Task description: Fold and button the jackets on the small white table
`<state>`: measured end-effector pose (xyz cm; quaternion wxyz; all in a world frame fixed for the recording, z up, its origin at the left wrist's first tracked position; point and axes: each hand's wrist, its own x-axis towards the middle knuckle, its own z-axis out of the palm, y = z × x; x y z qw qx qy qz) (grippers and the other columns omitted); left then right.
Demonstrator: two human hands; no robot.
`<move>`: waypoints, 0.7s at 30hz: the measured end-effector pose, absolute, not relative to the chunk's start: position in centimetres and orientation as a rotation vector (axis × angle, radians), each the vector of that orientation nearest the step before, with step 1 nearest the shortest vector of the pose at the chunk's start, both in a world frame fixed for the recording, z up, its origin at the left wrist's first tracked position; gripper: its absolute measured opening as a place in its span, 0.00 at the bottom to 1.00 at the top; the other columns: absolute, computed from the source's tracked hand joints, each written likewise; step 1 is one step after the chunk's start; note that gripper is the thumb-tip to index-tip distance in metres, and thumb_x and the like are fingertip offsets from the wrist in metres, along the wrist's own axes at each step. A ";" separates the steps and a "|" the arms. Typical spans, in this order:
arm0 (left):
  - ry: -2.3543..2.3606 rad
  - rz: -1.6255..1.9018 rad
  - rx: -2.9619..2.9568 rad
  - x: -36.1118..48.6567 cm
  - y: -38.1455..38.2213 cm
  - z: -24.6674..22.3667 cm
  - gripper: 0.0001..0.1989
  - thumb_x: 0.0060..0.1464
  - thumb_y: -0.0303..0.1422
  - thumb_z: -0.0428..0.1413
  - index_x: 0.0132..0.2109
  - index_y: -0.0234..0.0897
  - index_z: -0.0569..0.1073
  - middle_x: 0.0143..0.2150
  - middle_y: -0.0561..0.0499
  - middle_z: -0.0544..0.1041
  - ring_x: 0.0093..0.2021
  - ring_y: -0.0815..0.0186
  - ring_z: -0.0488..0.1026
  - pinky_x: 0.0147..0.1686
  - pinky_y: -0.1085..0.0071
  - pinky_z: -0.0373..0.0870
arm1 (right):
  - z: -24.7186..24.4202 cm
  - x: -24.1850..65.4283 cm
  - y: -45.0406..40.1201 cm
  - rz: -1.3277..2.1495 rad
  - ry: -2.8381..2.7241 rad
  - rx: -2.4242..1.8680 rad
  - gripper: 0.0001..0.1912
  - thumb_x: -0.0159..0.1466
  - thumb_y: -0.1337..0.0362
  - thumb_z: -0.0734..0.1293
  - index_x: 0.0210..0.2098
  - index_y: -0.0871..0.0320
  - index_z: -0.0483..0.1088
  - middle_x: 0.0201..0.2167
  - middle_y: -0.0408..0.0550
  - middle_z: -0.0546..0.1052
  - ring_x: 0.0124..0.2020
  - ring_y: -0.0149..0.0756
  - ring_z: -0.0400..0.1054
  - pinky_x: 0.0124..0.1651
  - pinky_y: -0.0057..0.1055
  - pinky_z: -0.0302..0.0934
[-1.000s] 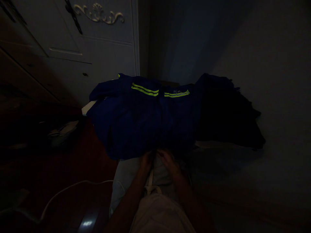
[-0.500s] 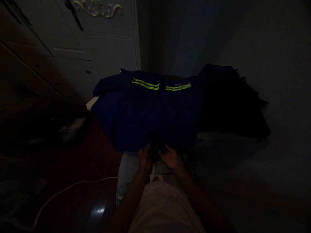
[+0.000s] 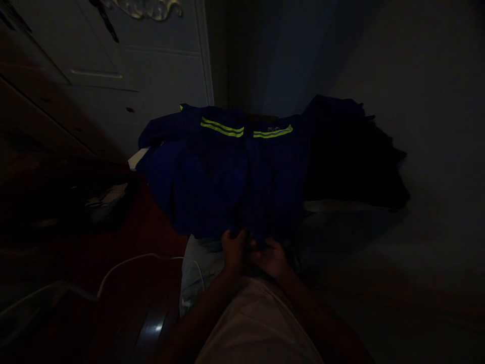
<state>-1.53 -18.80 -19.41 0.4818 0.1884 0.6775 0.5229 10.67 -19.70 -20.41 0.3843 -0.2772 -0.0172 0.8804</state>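
Note:
A dark blue jacket (image 3: 212, 177) with yellow-green reflective strips lies spread out before me, its lower edge towards my body. At the middle of that edge, my left hand (image 3: 233, 249) is closed on the cloth. Just to its right, my right hand (image 3: 271, 257) pinches the same edge with bent fingers. The two hands are close together but apart. Deep shadow hides the exact grip and the front opening between them.
Black cloth (image 3: 352, 167) is piled to the right of the jacket. A pale cabinet (image 3: 166, 76) stands behind on the left. A white cable (image 3: 125, 262) runs across the dark red floor (image 3: 151, 222). Dark bundled items (image 3: 106, 197) lie at the left.
Both hands have come slightly nearer each other, and the jacket's middle edge is drawn in towards them. The white cable has shifted its curve. The whole view has moved slightly.

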 end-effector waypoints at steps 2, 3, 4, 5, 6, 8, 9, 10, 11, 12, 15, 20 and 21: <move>1.646 1.235 0.574 -2.4 -19.0 -18.2 0.24 0.35 0.46 0.67 0.20 0.36 0.61 0.16 0.60 0.61 0.19 0.75 0.58 0.18 0.77 0.51 | -20.4 11.5 -19.3 2.240 -0.089 -0.706 0.11 0.61 0.61 0.66 0.41 0.60 0.74 0.34 0.47 0.79 0.25 0.27 0.66 0.23 0.22 0.59; 1.630 1.209 0.628 -2.9 -19.3 -17.6 0.25 0.35 0.47 0.67 0.19 0.36 0.61 0.16 0.60 0.60 0.18 0.75 0.57 0.18 0.77 0.50 | -20.2 11.6 -19.2 2.219 -0.109 -0.691 0.11 0.61 0.60 0.67 0.41 0.59 0.74 0.35 0.47 0.79 0.24 0.27 0.65 0.20 0.21 0.56; 1.602 1.183 0.669 -3.4 -19.6 -17.0 0.26 0.34 0.48 0.67 0.18 0.36 0.62 0.15 0.59 0.61 0.18 0.75 0.58 0.18 0.77 0.51 | -20.0 11.6 -19.1 2.197 -0.131 -0.674 0.11 0.61 0.59 0.68 0.41 0.58 0.74 0.37 0.46 0.79 0.24 0.25 0.64 0.19 0.20 0.54; 1.565 1.167 0.688 -3.7 -19.9 -16.5 0.25 0.34 0.48 0.68 0.18 0.35 0.64 0.16 0.57 0.63 0.18 0.74 0.60 0.18 0.77 0.52 | -19.8 11.4 -19.1 2.184 -0.156 -0.657 0.12 0.59 0.59 0.70 0.41 0.57 0.74 0.37 0.45 0.79 0.23 0.24 0.63 0.18 0.19 0.53; 1.530 1.165 0.689 -4.0 -20.2 -16.0 0.24 0.35 0.48 0.68 0.19 0.34 0.66 0.16 0.56 0.66 0.18 0.73 0.62 0.18 0.76 0.54 | -19.5 11.0 -19.2 2.177 -0.184 -0.645 0.12 0.57 0.60 0.73 0.40 0.57 0.75 0.35 0.44 0.78 0.22 0.23 0.61 0.18 0.19 0.54; 1.488 1.204 0.653 -4.2 -20.8 -15.4 0.22 0.36 0.46 0.67 0.20 0.33 0.69 0.18 0.53 0.70 0.19 0.71 0.65 0.19 0.76 0.58 | -19.0 10.1 -19.3 2.161 -0.242 -0.649 0.13 0.53 0.60 0.77 0.35 0.58 0.76 0.27 0.41 0.76 0.21 0.23 0.61 0.22 0.20 0.59; 1.479 1.232 0.635 -4.2 -21.0 -15.1 0.21 0.36 0.46 0.67 0.21 0.33 0.69 0.19 0.52 0.71 0.20 0.70 0.67 0.20 0.76 0.60 | -18.8 9.5 -19.3 2.146 -0.265 -0.663 0.13 0.51 0.59 0.78 0.32 0.59 0.76 0.22 0.40 0.74 0.22 0.24 0.63 0.26 0.22 0.62; 1.473 1.258 0.622 -4.2 -21.2 -14.9 0.21 0.36 0.45 0.67 0.21 0.34 0.69 0.19 0.52 0.72 0.20 0.70 0.68 0.21 0.76 0.62 | -18.5 9.1 -19.3 2.128 -0.283 -0.682 0.14 0.50 0.58 0.79 0.30 0.59 0.76 0.19 0.40 0.72 0.23 0.26 0.65 0.30 0.24 0.65; 1.469 1.284 0.614 -4.2 -21.3 -14.6 0.20 0.37 0.44 0.67 0.20 0.34 0.69 0.19 0.52 0.73 0.21 0.69 0.69 0.21 0.76 0.63 | -18.3 8.7 -19.3 2.104 -0.295 -0.703 0.14 0.48 0.58 0.80 0.28 0.59 0.76 0.18 0.40 0.71 0.25 0.28 0.66 0.33 0.26 0.66; 1.461 1.302 0.615 -4.2 -21.4 -14.3 0.20 0.38 0.44 0.67 0.21 0.34 0.69 0.20 0.52 0.74 0.22 0.69 0.70 0.23 0.75 0.65 | -18.1 8.4 -19.2 2.077 -0.303 -0.722 0.15 0.47 0.57 0.80 0.27 0.59 0.76 0.19 0.40 0.72 0.26 0.29 0.68 0.36 0.28 0.67; 1.452 1.326 0.668 -4.4 -21.5 -13.2 0.17 0.41 0.42 0.66 0.21 0.34 0.70 0.22 0.52 0.75 0.24 0.69 0.72 0.25 0.76 0.67 | -17.7 8.1 -19.1 1.997 -0.332 -0.763 0.16 0.44 0.59 0.82 0.29 0.57 0.78 0.27 0.42 0.78 0.28 0.31 0.69 0.37 0.30 0.67; 1.478 1.358 0.798 -4.6 -21.6 -12.6 0.15 0.43 0.40 0.65 0.21 0.35 0.72 0.20 0.54 0.74 0.22 0.70 0.70 0.23 0.77 0.64 | -18.4 8.3 -19.3 1.957 -0.310 -0.711 0.15 0.45 0.59 0.81 0.29 0.52 0.76 0.25 0.37 0.76 0.27 0.28 0.67 0.36 0.28 0.66; 1.488 1.376 0.831 -4.6 -21.6 -12.7 0.14 0.44 0.39 0.65 0.22 0.35 0.73 0.20 0.54 0.74 0.22 0.70 0.70 0.22 0.77 0.64 | -18.7 8.3 -19.3 1.955 -0.312 -0.702 0.14 0.46 0.58 0.80 0.28 0.51 0.75 0.24 0.36 0.76 0.27 0.28 0.67 0.37 0.28 0.66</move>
